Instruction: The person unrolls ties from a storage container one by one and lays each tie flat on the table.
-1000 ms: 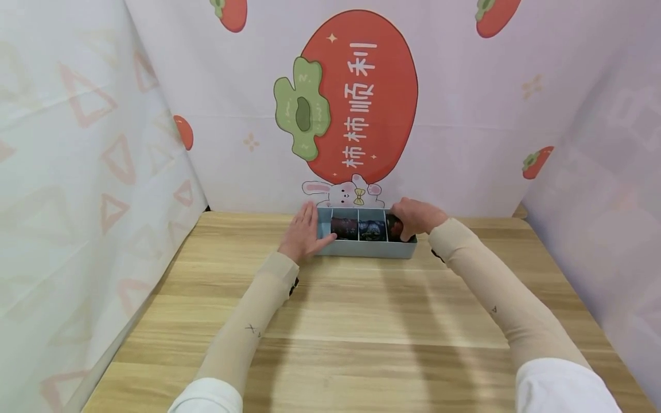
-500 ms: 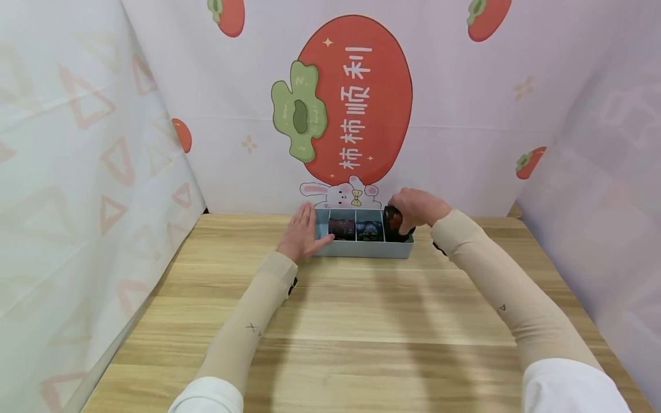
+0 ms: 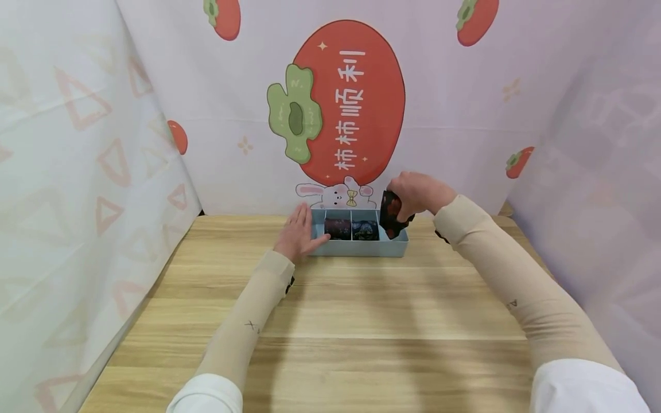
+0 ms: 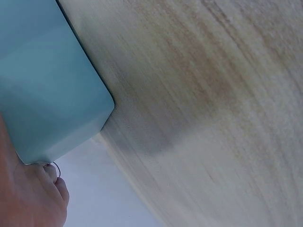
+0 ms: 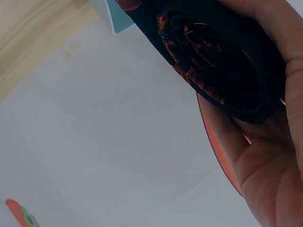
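Observation:
My right hand (image 3: 422, 192) grips a dark rolled necktie (image 3: 388, 221) with red flowers, over the right end of a light blue divided box (image 3: 361, 248). The spiral of the rolled fabric shows in the right wrist view, between fingers and thumb. My left hand (image 3: 294, 236) rests at the box's left end, its fingers straight and the thumb reaching over the front rim. Inside the box, the two middle compartments hold a dark maroon necktie roll (image 3: 338, 229) and a dark blue patterned one (image 3: 365, 230). In the left wrist view only the box's outer walls show.
The box stands at the back of a wooden table (image 3: 330, 321), close to a white cloth backdrop (image 3: 232, 183) with a large printed persimmon. Patterned cloth walls (image 3: 88, 189) flank the table left and right.
My right hand has lifted the red-flowered necktie roll up from the rightmost compartment, and the roll has tilted. My left hand has stayed against the box.

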Available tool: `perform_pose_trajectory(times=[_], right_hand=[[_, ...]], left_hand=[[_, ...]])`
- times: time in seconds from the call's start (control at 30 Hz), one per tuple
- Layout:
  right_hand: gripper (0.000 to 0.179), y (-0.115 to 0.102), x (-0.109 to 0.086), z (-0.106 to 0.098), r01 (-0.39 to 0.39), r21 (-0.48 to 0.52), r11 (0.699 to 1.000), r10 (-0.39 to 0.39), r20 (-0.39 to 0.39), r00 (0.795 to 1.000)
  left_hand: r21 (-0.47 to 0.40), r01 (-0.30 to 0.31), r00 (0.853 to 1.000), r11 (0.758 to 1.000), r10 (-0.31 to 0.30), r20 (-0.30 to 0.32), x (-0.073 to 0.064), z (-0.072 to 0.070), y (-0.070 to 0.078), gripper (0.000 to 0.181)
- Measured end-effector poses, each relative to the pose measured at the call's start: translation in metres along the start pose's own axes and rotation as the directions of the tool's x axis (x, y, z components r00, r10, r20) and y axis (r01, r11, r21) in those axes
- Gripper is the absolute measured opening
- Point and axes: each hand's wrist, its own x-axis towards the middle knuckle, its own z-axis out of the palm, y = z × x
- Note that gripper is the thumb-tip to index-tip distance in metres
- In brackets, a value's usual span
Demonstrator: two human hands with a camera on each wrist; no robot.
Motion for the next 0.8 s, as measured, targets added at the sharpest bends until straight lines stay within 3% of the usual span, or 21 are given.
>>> perform_pose_trajectory(times=[0.2, 0.43, 0.63, 0.8], right_hand=[[0.032, -0.008, -0.01, -0.024, 0.013, 0.018, 1.0, -0.013, -0.035, 0.999], [0.024, -0.021, -0.023, -0.044, 0.024, 0.113, 0.993, -0.02, -0.037, 0.999], [0.027, -0.035, -0.033, -0.036, 0.021, 0.218, 0.976, -0.015, -0.027, 1.0], [0.032, -0.049, -0.038, -0.02, -0.026, 0.364, 0.931, 0.019, 0.021, 1.0]], left_hand=[[0.002, 0.001, 1.0, 1.0, -0.001, 0.011, 0.004, 0.007, -0.006, 0.105], [0.002, 0.015, 0.999, 1.0, -0.015, 0.034, 0.005, 0.007, -0.009, 0.107], [0.018, 0.007, 1.0, 1.0, -0.008, 0.031, 0.002, 0.004, -0.005, 0.108], [0.01, 0.0, 1.0, 1.0, 0.0, 0.004, 0.001, 0.003, -0.002, 0.107]])
